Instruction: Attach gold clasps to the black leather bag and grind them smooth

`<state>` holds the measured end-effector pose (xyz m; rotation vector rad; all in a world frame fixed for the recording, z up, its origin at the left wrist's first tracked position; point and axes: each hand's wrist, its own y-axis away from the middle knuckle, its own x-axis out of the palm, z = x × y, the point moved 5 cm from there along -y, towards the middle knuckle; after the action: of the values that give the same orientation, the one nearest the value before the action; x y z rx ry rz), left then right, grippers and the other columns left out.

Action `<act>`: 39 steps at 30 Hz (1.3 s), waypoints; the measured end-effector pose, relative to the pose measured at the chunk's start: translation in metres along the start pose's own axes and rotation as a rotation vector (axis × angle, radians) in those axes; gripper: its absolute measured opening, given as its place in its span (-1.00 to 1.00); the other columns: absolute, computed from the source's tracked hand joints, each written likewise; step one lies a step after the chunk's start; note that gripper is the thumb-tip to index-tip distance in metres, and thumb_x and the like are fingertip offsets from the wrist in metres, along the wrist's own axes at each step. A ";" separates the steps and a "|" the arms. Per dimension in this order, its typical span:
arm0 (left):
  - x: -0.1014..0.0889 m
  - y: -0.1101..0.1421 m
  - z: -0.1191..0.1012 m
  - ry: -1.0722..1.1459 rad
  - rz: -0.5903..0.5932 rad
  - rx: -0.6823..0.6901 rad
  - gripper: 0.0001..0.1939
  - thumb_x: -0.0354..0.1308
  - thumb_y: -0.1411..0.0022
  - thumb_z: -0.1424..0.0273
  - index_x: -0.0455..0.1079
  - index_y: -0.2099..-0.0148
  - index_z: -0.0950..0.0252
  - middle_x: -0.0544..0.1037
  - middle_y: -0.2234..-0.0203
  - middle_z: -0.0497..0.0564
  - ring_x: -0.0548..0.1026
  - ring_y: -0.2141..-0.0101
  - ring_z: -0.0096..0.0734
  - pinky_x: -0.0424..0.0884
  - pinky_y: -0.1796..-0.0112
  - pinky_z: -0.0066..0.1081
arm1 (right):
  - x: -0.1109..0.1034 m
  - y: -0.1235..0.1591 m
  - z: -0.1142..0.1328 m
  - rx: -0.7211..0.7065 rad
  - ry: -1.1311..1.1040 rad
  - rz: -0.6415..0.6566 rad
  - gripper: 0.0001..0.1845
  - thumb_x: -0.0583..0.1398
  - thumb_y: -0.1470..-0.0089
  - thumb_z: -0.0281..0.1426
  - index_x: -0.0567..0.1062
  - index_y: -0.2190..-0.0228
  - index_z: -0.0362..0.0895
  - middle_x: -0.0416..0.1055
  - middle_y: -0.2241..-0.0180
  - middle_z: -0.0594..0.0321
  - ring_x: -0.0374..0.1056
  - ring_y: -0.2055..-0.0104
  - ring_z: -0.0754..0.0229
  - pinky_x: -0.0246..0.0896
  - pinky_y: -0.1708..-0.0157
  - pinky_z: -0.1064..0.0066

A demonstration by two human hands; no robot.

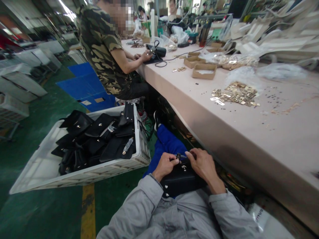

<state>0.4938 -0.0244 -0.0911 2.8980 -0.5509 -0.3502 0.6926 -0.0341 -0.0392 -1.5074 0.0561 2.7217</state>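
Observation:
A small black handbag (183, 181) with metal studs and a metal clasp (184, 168) rests on my lap. My left hand (165, 165) is closed in a pinch on a short black strap end (178, 156) at the bag's top edge. My right hand (203, 165) lies over the bag's other side, its thumb and bent fingers closed at the strap near the top. Between the two hands runs a thin stretch that looks wrapped in clear plastic. The right fingertips partly hide what they grip.
On my left stands a white crate (82, 179) filled with black handbags (97, 129). The table (239, 132) along my right carries a pile of metal fittings (236, 93), cardboard boxes (204, 71) and plastic bags. A co-worker in a camouflage shirt (99, 46) handles a black bag (159, 50) farther along.

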 end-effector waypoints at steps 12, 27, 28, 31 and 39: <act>-0.030 -0.002 -0.020 -0.122 0.052 -0.194 -0.78 0.33 0.06 0.31 0.64 0.47 0.41 0.34 0.74 -0.11 0.19 0.60 -0.50 0.00 0.51 -0.40 | -0.012 0.060 -0.020 0.152 0.059 0.318 -0.36 0.09 -0.24 0.15 0.61 0.21 -0.17 0.59 0.27 -0.13 0.54 0.17 -0.18 0.32 0.20 0.19; -0.010 0.035 0.001 0.096 -0.035 -0.252 -0.80 0.26 0.16 0.32 0.38 0.64 0.33 0.23 0.70 -0.17 0.11 0.57 -0.54 0.01 0.46 -0.40 | 0.047 0.002 0.058 -0.030 -0.447 0.380 -0.82 0.35 -0.02 -0.32 0.58 0.52 -0.16 0.52 0.60 0.22 0.43 0.53 0.22 0.13 0.51 0.46; -0.009 0.034 0.002 0.107 -0.038 -0.252 -0.80 0.27 0.16 0.31 0.40 0.63 0.34 0.27 0.69 -0.16 0.13 0.57 -0.54 0.03 0.45 -0.40 | 0.048 0.004 0.054 0.031 -0.502 0.405 -0.81 0.34 -0.02 -0.31 0.57 0.51 -0.17 0.51 0.62 0.21 0.42 0.57 0.21 0.15 0.54 0.47; -0.005 0.031 0.002 0.112 -0.033 -0.243 -0.78 0.31 0.16 0.30 0.45 0.63 0.36 0.32 0.70 -0.14 0.19 0.56 -0.51 0.08 0.43 -0.39 | 0.049 0.008 0.046 0.117 -0.633 0.456 -0.75 0.26 -0.09 -0.28 0.53 0.51 -0.18 0.50 0.65 0.18 0.40 0.65 0.20 0.18 0.62 0.49; -0.001 0.040 -0.012 0.104 -0.032 -0.218 -0.71 0.38 0.20 0.25 0.44 0.66 0.36 0.31 0.72 -0.13 0.20 0.55 -0.49 0.11 0.42 -0.36 | 0.053 0.021 0.039 0.148 -0.760 0.514 -0.76 0.22 -0.09 -0.26 0.52 0.44 -0.19 0.50 0.62 0.22 0.41 0.64 0.23 0.32 0.60 0.49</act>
<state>0.4822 -0.0590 -0.0713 2.6992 -0.4212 -0.2450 0.6303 -0.0524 -0.0631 -0.3758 0.6795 3.3796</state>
